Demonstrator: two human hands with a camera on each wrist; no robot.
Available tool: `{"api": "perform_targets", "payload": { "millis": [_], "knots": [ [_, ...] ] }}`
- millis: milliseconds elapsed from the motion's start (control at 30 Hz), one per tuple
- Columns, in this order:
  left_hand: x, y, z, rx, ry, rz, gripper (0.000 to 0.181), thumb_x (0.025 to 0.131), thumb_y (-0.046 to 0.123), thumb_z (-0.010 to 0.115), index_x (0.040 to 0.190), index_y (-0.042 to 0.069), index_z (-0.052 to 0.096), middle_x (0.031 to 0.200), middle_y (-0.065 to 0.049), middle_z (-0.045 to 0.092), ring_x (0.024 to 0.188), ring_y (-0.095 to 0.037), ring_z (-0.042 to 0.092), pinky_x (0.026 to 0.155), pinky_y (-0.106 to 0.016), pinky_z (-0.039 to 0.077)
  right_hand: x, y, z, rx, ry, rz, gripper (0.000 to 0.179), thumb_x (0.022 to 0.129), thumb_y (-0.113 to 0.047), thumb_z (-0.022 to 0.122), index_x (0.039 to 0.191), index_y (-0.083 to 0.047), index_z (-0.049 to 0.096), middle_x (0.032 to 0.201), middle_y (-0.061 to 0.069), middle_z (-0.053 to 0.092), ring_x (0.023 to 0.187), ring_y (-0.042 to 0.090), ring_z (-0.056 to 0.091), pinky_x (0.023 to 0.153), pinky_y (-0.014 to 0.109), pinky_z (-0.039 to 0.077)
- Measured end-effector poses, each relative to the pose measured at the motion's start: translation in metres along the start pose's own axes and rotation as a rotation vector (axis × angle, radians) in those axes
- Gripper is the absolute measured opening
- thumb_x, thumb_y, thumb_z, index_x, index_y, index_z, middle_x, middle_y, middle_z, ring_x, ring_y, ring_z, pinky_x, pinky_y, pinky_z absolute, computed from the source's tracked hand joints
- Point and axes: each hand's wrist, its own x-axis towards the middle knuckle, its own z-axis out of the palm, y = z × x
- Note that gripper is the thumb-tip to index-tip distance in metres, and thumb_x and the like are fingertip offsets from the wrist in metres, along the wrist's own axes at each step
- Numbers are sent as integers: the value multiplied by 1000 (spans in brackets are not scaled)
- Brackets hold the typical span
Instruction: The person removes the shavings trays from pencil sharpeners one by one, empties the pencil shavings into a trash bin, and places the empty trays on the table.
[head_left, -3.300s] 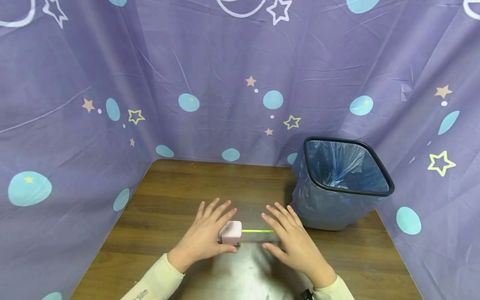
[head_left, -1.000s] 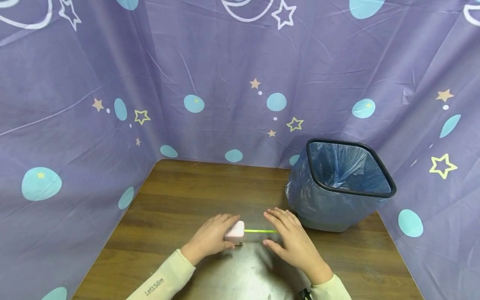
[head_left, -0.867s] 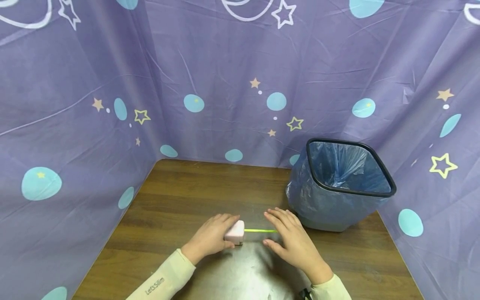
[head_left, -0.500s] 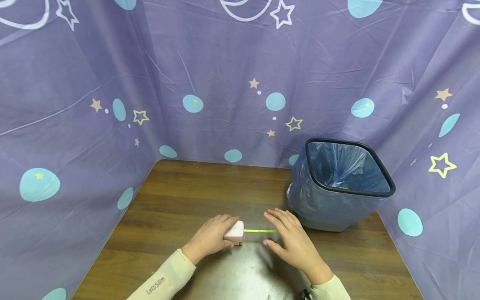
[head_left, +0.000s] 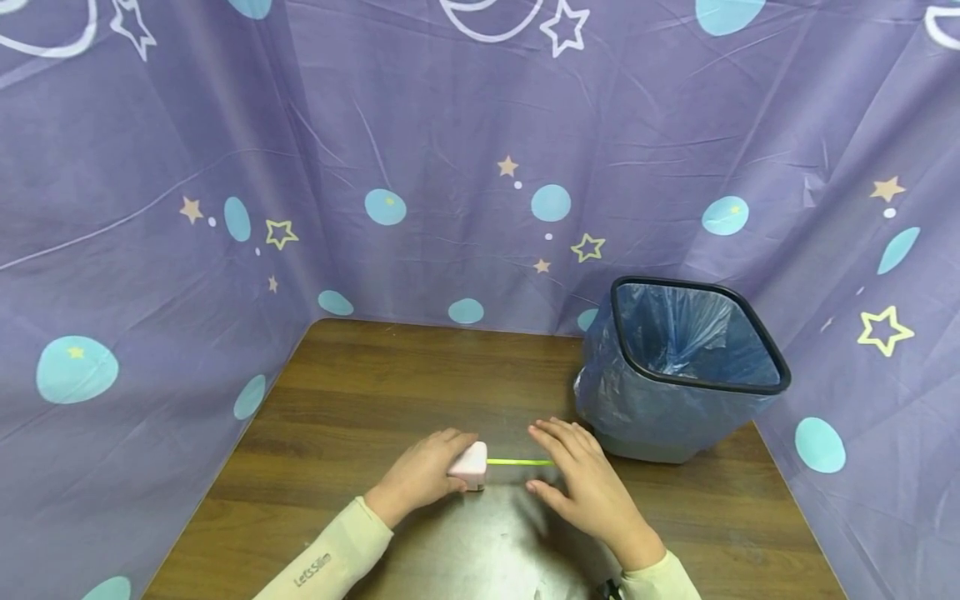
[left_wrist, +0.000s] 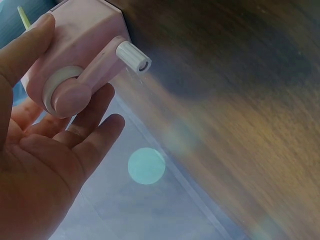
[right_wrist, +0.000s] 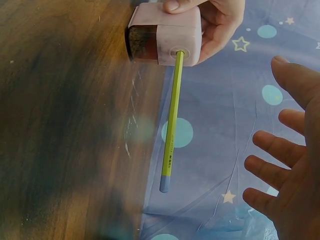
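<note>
A pink crank pencil sharpener [head_left: 470, 467] stands on the wooden table, and my left hand [head_left: 420, 471] grips it from the left. In the left wrist view the thumb lies along one side and the fingers along the other, with the crank [left_wrist: 97, 65] and its white knob [left_wrist: 132, 57] toward the palm. A yellow-green pencil [right_wrist: 172, 120] sticks out of the sharpener's front hole, its tip hidden inside. A dark see-through drawer [right_wrist: 142, 42] shows at the sharpener's base. My right hand [head_left: 588, 483] hovers open around the pencil's free end, holding nothing; the right wrist view shows a gap between its fingers and the pencil.
A bin with a black rim [head_left: 701, 385] and a blue plastic liner stands at the back right, close beyond my right hand. A purple curtain [head_left: 450, 125] with stars and dots surrounds the wooden table [head_left: 360, 375] at the back and sides.
Since the earliest frame my left hand has gone from spread fingers beside the sharpener to gripping it. The right hand's fingers have drawn closer together. Over the last second almost nothing has moved.
</note>
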Motion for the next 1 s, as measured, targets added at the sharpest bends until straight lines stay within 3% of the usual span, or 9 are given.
{"api": "perform_targets", "payload": {
  "millis": [433, 1000],
  "knots": [
    [2, 0, 0, -60, 9, -18, 76, 73, 26, 91, 141, 11, 60, 130, -4, 67, 108, -19, 65, 92, -40, 56, 1, -1, -3, 2, -1, 4, 76, 90, -44, 76, 154, -16, 46, 151, 9, 52, 145, 31, 41, 124, 48, 21],
    [0, 4, -5, -71, 11, -25, 74, 72, 22, 91, 139, 11, 62, 132, -6, 67, 112, -22, 66, 95, -43, 55, -1, 2, -2, -7, 20, -15, 80, 88, -43, 79, 155, -19, 44, 152, 6, 51, 142, 34, 45, 122, 51, 26]
  ]
}}
